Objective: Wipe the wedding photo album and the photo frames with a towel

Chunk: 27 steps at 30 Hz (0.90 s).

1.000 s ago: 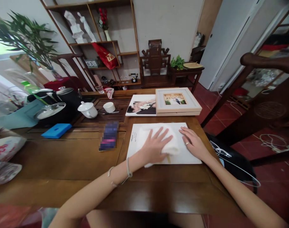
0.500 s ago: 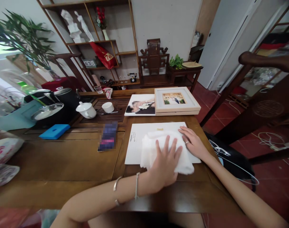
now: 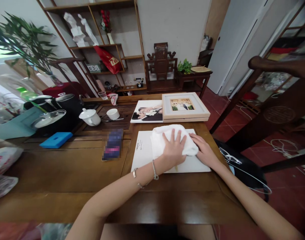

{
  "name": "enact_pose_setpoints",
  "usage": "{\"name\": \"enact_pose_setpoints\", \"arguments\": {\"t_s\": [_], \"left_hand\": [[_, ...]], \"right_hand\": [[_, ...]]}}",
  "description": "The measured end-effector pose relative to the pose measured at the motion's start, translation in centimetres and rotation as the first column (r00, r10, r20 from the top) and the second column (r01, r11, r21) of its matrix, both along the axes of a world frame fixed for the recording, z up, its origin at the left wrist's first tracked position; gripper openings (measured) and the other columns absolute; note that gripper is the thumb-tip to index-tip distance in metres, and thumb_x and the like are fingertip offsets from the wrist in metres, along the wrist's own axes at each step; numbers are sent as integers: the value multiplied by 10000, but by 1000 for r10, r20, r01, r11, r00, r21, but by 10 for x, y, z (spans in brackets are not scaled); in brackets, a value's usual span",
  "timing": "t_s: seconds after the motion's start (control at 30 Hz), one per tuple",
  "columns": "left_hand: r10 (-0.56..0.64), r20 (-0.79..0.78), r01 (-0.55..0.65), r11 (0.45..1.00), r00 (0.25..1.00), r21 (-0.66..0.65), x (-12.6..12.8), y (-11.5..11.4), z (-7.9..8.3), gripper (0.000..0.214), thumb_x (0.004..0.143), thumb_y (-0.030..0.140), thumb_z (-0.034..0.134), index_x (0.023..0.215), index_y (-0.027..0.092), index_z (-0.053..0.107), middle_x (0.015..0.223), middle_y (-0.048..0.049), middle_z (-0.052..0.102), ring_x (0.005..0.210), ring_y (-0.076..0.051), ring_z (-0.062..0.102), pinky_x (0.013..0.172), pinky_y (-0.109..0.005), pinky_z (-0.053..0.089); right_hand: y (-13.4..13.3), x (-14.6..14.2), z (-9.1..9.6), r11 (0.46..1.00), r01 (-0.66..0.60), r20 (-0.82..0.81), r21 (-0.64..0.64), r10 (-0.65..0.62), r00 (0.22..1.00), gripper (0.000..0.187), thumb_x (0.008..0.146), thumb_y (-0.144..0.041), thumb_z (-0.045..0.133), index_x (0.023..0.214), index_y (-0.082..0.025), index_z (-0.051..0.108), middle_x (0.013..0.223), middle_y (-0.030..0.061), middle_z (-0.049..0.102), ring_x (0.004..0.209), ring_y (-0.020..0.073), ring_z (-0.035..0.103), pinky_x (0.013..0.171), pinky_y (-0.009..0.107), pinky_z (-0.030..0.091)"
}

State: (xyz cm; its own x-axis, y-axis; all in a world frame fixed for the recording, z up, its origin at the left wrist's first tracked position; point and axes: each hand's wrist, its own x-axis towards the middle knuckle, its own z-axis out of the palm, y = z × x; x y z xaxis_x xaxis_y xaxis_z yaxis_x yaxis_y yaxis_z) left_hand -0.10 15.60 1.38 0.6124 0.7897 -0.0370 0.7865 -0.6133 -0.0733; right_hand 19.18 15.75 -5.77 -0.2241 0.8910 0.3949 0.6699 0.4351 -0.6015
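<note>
Left hand (image 3: pixel 174 150): is lying flat with fingers spread, grasping nothing, on the white towel (image 3: pixel 159 138).
Right hand (image 3: pixel 205 151): is resting, fingers extended and unclenched, on the right edge of the white panel (image 3: pixel 142 156).
White towel: is covering part of the panel, beneath the left hand.
Picture frame (image 3: pixel 186 115): is lying beyond both hands, beside a photo print (image 3: pixel 152 115).
Lidded teacup (image 3: pixel 89 117): is standing left of the hands.

Wooden table (image 3: pixel 67 166) carrying white panel (image 3: pixel 144 153), blue block (image 3: pixel 56 140)
</note>
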Motion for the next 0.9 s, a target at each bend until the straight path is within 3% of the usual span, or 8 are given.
{"name": "enact_pose_setpoints", "arguments": {"t_s": [0.13, 0.33, 0.43, 0.53, 0.73, 0.8, 0.9], "left_hand": [[-13, -24, 15, 996, 1000, 84, 0, -16, -7, 828, 867, 444, 608, 1544, 100, 277, 1606, -224, 165, 1462, -496, 111, 1074, -759, 231], [-33, -42, 40, 984, 999, 175, 5, -99, -11, 964, 747, 549, 681, 1505, 42, 369, 1568, -229, 293, 1458, -512, 97, 1195, -678, 6], [-104, -86, 116, 982, 991, 148, 10, -126, -6, 946, 751, 602, 641, 1483, 46, 418, 1519, -235, 386, 1448, -512, 162, 1191, -696, 28], [-59, -119, 76, 987, 991, 142, 13, -119, -4, 936, 765, 620, 620, 1488, 63, 414, 1511, -237, 398, 1406, -538, 258, 1149, -744, 87], [146, -149, -110, 967, 978, 230, 18, -61, 1, 877, 836, 596, 571, 1506, 65, 372, 1520, -241, 381, 1371, -539, 327, 1091, -751, 194], [182, -169, -137, 959, 969, 249, 21, -62, 2, 855, 848, 571, 567, 1505, 60, 370, 1511, -240, 396, 1364, -526, 352, 1095, -722, 223], [107, -183, -54, 961, 977, 272, 22, -90, -1, 854, 825, 550, 596, 1485, 44, 403, 1500, -240, 414, 1363, -525, 354, 1114, -700, 217]], "right_hand": [[-1, -2, 2, 1000, 25, 0, -14, -25, 1000, 378, 903, -264, 460, 1224, -222, 656, 1388, 132, 583, 1330, 301, 495, 1127, 537, 381], [-3, -6, 3, 998, 63, -1, -14, -63, 998, 376, 954, -332, 428, 1246, -240, 645, 1401, 111, 575, 1350, 277, 479, 1149, 540, 358], [-3, -6, 4, 998, 56, 10, -5, -56, 998, 384, 960, -340, 423, 1252, -226, 643, 1398, 122, 576, 1353, 275, 477, 1150, 535, 360], [-2, -5, 4, 999, 52, 19, -10, -52, 998, 391, 963, -346, 423, 1257, -208, 640, 1399, 137, 575, 1353, 277, 478, 1149, 532, 361], [0, -1, 3, 1000, 6, -11, -22, -6, 1000, 392, 964, -383, 431, 1254, -224, 641, 1400, 137, 574, 1340, 289, 493, 1122, 544, 391], [0, 0, 3, 1000, -3, -16, -22, 3, 1000, 389, 967, -385, 426, 1256, -236, 640, 1402, 129, 575, 1338, 287, 496, 1119, 542, 395], [0, -1, 3, 999, 25, -4, -22, -25, 1000, 386, 962, -378, 438, 1250, -227, 645, 1402, 132, 573, 1343, 288, 489, 1134, 542, 378]]}}
